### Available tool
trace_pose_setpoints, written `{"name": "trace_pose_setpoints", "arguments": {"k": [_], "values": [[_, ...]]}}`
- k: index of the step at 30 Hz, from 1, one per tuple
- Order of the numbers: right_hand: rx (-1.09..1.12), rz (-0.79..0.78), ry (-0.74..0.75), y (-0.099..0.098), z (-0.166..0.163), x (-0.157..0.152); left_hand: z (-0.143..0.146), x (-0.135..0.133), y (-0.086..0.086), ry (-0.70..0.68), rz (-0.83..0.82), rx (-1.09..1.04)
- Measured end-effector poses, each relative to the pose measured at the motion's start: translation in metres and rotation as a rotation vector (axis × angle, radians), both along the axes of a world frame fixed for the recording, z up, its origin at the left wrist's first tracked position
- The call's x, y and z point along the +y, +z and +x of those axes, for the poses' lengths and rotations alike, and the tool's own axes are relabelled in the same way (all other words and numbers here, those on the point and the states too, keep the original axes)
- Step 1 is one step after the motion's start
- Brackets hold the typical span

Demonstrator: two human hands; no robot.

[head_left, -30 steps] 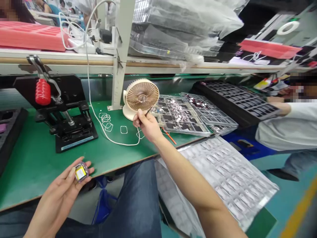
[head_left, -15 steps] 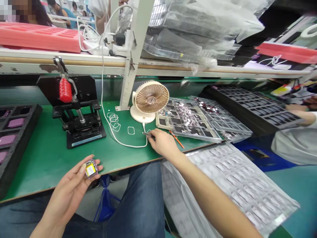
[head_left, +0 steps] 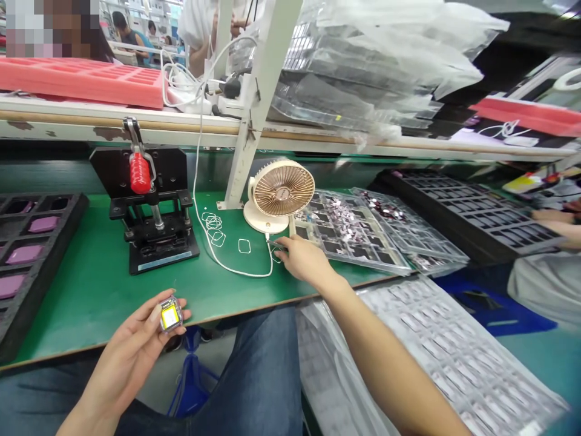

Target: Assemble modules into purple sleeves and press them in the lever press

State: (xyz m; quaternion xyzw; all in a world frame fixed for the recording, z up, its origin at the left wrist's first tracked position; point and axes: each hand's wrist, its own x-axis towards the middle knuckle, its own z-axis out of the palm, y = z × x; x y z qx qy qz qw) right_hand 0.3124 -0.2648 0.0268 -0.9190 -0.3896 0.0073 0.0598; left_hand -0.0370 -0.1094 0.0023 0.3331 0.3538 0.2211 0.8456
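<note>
My left hand (head_left: 136, 342) pinches a small square part with a yellow face (head_left: 170, 315) just in front of the green bench's edge (head_left: 91, 290). My right hand (head_left: 302, 257) rests low on the bench beside the base of a small beige fan (head_left: 281, 192), its fingers closed on thin metal tweezers (head_left: 275, 244) whose tips point left toward thin white ring gaskets (head_left: 244, 245) lying on the mat.
A black hand press with a red handle (head_left: 152, 209) stands at the left. Black foam tray with purple parts (head_left: 27, 254) at far left. Clear trays of small parts (head_left: 358, 233) lie right of the fan, another clear tray (head_left: 436, 339) on my lap. A co-worker's arm (head_left: 551, 224) is far right.
My right hand came down from in front of the fan to the bench surface with the tweezers. My left hand kept holding the square part; the view shifted left.
</note>
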Motion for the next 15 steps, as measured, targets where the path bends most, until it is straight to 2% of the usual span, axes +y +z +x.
{"name": "trace_pose_setpoints", "arguments": {"k": [3, 6, 9, 12, 15], "values": [[0.025, 0.030, 0.007, -0.002, -0.001, -0.011, 0.000, 0.000, -0.002, -0.004, 0.003, 0.000], [0.068, 0.126, 0.027, 0.007, -0.005, -0.002, 0.002, -0.001, -0.003, -0.004, 0.014, -0.009], [0.151, 0.199, 0.068, 0.018, -0.015, 0.037, 0.002, -0.001, -0.003, 0.020, 0.014, -0.015], [0.203, 0.198, 0.107, 0.023, -0.031, 0.086, -0.004, 0.001, -0.005, 0.054, -0.006, 0.024], [0.180, 0.162, 0.112, 0.019, -0.043, 0.106, -0.014, 0.007, -0.012, 0.059, -0.029, 0.107]]}}
